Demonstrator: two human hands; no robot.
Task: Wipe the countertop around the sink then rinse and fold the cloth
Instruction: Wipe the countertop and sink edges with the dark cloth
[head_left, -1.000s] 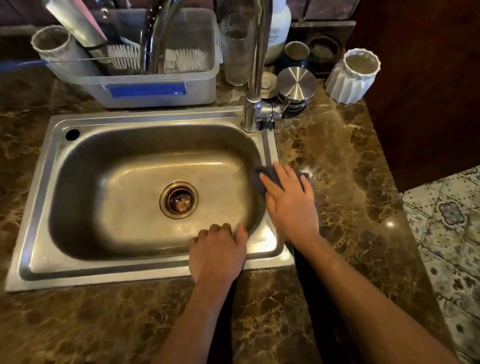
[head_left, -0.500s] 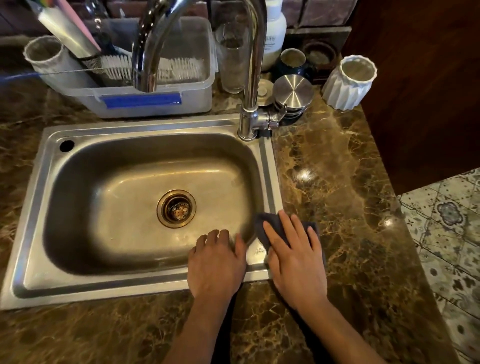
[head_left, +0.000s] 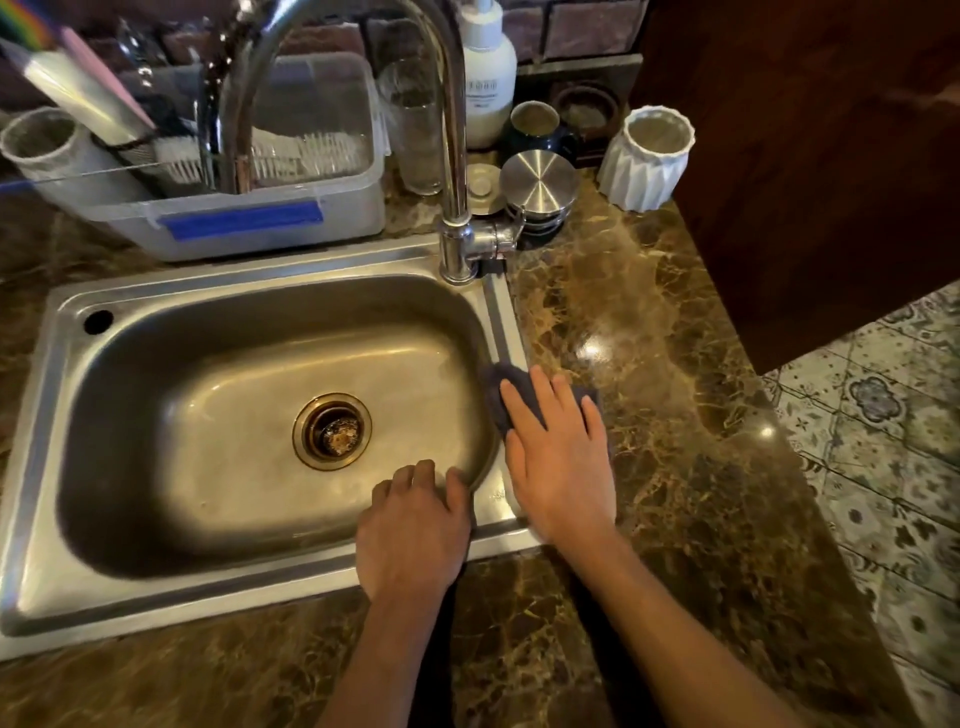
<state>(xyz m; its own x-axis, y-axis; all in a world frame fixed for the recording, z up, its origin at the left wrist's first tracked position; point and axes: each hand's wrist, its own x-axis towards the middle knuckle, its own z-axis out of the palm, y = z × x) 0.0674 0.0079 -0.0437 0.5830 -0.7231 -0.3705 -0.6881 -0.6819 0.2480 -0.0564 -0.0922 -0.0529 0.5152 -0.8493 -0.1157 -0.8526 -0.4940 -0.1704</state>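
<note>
A steel sink (head_left: 62, 415) is set into a brown marble countertop (head_left: 665, 364). My right hand (head_left: 558, 457) lies flat, fingers spread, pressing a dark grey cloth (head_left: 501, 395) onto the sink's right rim and the counter edge beside it. Most of the cloth is hidden under the palm. My left hand (head_left: 413, 530) rests on the sink's front rim with its fingers curled over the inner edge, holding nothing else.
A tall curved faucet (head_left: 452, 156) stands at the sink's back right corner. Behind it are a plastic tub (head_left: 270, 228) with brushes, a glass, a white bottle (head_left: 488, 73), a steel lid (head_left: 537, 182) and a white ribbed cup (head_left: 647, 156). A dark cabinet and tiled floor lie to the right.
My right hand slid the cloth toward me along the sink's right rim, then away again to mid-rim. My left hand stayed on the front rim.
</note>
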